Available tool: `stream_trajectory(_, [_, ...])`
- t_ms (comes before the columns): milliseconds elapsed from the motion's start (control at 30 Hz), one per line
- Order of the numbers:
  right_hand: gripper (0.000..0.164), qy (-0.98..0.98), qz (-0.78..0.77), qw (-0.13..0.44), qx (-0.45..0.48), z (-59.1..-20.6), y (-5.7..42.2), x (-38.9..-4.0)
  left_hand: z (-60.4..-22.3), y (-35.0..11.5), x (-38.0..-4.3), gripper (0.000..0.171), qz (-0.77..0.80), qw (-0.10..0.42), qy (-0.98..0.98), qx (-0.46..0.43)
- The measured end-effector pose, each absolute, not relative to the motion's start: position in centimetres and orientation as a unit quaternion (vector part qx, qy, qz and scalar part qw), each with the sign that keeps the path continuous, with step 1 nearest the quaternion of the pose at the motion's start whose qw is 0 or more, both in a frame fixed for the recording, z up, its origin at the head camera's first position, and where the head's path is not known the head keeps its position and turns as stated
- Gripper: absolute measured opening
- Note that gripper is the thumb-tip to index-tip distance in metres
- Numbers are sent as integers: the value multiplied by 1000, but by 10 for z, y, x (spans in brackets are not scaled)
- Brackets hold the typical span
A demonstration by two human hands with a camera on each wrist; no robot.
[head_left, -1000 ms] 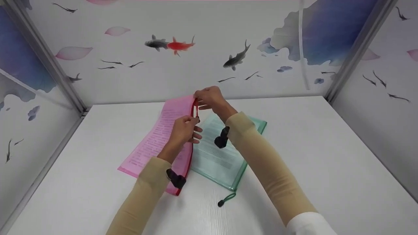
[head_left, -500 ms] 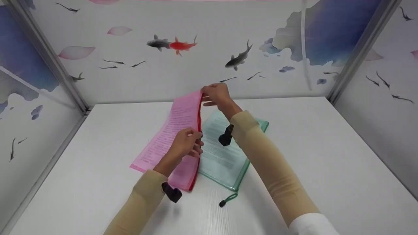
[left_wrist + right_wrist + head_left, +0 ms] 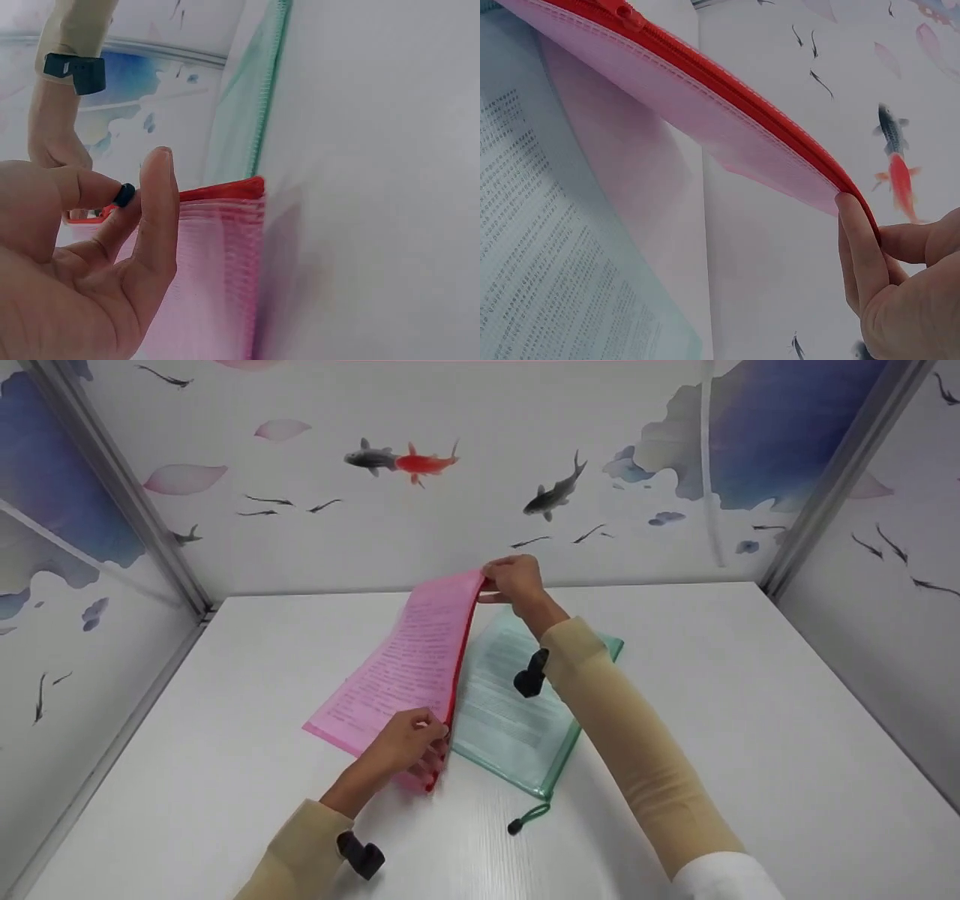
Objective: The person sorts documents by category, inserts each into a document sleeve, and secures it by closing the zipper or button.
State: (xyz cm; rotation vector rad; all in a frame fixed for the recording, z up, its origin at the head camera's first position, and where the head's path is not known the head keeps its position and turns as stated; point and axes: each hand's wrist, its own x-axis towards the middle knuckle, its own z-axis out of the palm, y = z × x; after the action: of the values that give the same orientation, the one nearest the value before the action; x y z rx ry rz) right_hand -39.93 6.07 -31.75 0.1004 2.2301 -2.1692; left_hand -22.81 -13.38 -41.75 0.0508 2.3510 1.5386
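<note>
A pink zip document pouch [image 3: 420, 637] with printed paper inside is raised along its red zipper [image 3: 742, 97], while its left part lies on the table. My right hand [image 3: 519, 583] pinches the far end of the zipper edge between thumb and fingers. Nearer the front end, my left hand [image 3: 409, 744] pinches the black bead [image 3: 124, 195] of the zipper pull between thumb and finger. In the right wrist view the red zipper slider [image 3: 622, 13] shows on the track. Beneath and to the right lies a green zip document pouch [image 3: 517, 697], also with printed paper.
The green pouch's looped pull cord [image 3: 534, 812] with a black end lies on the white table [image 3: 712, 720]. White panels [image 3: 465, 532] printed with fish and petals stand behind and at both sides.
My left hand has slid toward the front along the red zipper with the pull. My right hand still grips the far corner, slightly further right in view.
</note>
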Motion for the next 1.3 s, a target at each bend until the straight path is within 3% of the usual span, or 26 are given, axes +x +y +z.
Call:
stream_trajectory(333, [31, 704, -709, 5, 45, -317, 72, -403, -422, -153, -206, 19, 468, 221, 850, 96])
stream_trajectory(633, [32, 704, -708, 1, 51, -318, 81, -404, -419, -169, -201, 22, 439, 266, 851, 109])
stream_trajectory(967, [31, 712, -700, -11, 48, -320, 94, -405, -425, -181, -194, 15, 368, 312, 869, 108])
stream_trajectory(1133, [30, 714, -697, -38, 57, -323, 105, -406, -424, -186, -191, 16, 344, 355, 860, 122])
stream_trajectory(1300, [32, 712, -698, -48, 60, -328, 111, -406, -424, -191, -191, 16, 357, 365, 850, 132])
